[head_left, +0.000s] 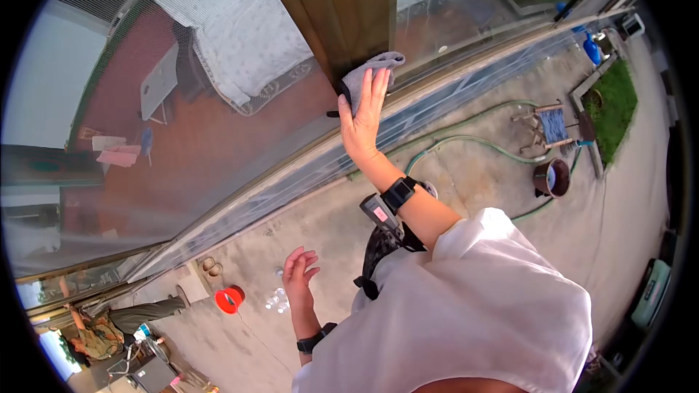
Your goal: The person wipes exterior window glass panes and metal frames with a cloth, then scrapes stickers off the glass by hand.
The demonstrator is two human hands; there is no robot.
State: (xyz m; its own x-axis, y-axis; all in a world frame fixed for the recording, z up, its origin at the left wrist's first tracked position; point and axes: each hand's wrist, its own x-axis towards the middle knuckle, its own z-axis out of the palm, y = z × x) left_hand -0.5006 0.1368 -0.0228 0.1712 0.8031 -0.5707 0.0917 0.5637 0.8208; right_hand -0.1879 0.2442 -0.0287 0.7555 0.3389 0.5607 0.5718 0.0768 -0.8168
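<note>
White sleeve: the person's own, the right arm reaching up out of it toward the window.
Right hand: fingers straight and close together, thumb out to the side; the hand is laid flat over the cloth rather than curled round it.
Gray cloth: folded, under the right fingers, against the lower end of the brown post, near the window ledge.
Lie of the cloth: its long axis slants across the fingers, from the thumb side to beyond the fingertips; the right hand touches it.
Left hand: lowered, well apart from the cloth, fingers loosely bent, nothing seen in it.
Paved ground: along its window edge, a red bucket and small clear objects; across it, a green hose, a blue-seated stool and a dark bucket.
Co-worker: farther along the window, one arm raised.
</note>
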